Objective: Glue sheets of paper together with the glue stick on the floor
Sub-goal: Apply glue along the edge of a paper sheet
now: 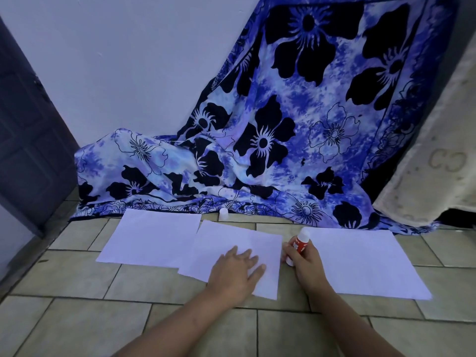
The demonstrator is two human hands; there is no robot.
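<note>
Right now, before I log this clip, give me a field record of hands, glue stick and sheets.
left hand: flat on the middle sheet
right hand: grips the glue stick, between middle sheet and right sheet
sheets: three on the tiled floor; middle overlaps left sheet; right sheet apart
white cap: stands at the flowered cloth's edge

bare tiles (85,328) near, cloth (283,150) behind

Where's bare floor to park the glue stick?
Free: tiles left of the left sheet, toward the door; near tiles below the sheets. Crowded: gap between middle sheet and right sheet, filled by right hand gripping glue stick.
</note>
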